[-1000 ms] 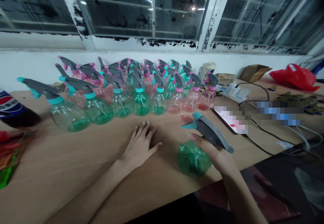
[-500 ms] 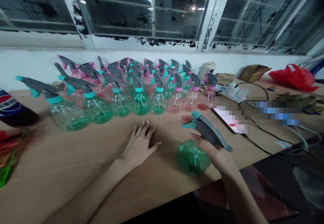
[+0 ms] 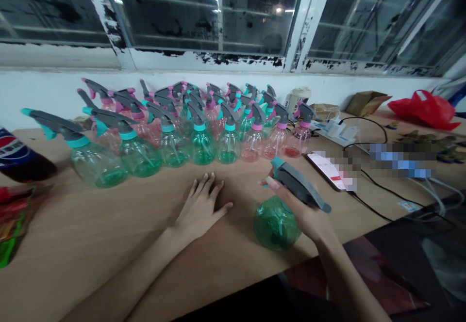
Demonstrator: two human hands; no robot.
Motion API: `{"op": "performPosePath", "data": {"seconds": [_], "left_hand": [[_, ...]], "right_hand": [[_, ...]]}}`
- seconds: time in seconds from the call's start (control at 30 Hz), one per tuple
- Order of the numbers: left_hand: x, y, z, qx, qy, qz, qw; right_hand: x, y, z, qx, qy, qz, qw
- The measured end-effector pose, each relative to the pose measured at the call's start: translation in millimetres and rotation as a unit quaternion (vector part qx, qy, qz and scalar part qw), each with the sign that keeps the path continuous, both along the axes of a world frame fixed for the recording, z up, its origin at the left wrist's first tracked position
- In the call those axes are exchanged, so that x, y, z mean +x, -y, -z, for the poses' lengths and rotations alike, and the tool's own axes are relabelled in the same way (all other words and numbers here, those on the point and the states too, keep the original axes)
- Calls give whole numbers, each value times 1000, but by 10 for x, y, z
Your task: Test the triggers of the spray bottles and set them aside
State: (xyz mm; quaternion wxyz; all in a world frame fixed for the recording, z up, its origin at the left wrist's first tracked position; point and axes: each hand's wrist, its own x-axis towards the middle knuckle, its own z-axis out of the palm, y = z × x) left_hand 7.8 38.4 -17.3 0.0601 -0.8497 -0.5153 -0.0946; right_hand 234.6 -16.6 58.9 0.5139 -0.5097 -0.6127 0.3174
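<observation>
My right hand (image 3: 302, 210) is wrapped round the neck and trigger of a green spray bottle (image 3: 275, 225) near the table's front edge. Its grey spray head with a teal nozzle tilts up to the left, and the fingers partly hide the trigger. Flat on the wooden table (image 3: 153, 254) rests my left hand (image 3: 202, 205), fingers spread, holding nothing. Beyond the hands stand several more spray bottles in rows, among them a green one (image 3: 203, 145) and a pink one with a pink collar (image 3: 251, 146).
A cola bottle (image 3: 22, 154) and a red-and-green packet (image 3: 14, 220) are at the left. On the right lie a phone (image 3: 327, 169) with a cable, a power strip (image 3: 337, 132), and a red plastic bag (image 3: 422, 111). Behind runs a windowed wall.
My right fingers have drawn in round the trigger, and the thumb has shifted up towards the nozzle. The bottle has barely moved. My left hand stays in place.
</observation>
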Motion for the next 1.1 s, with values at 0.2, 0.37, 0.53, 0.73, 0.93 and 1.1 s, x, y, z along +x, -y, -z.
{"op": "performPosePath", "data": {"seconds": [0.2,0.37,0.53,0.73,0.93,1.1], "left_hand": [[19,10,-30,-17,-5,-8,1000],[9,2,-8,1,-7,-6,1000],[3,-3,8,6,-1,-1,1000],[12,-1,-9,-2,-4,-7,1000],[8,2,-7,-1,-2,-3,1000],[8,5,-10,-1,1,-2,1000]], "right_hand": [[7,-48,20,-11,5,18,1000],[-4,-21,-3,4,-27,-44,999],[11,-14,46,5,-6,-17,1000],[59,-44,128,0,6,-22,1000],[74,-30,128,-31,5,-9,999],[11,-31,6,4,-10,-57,998]]}}
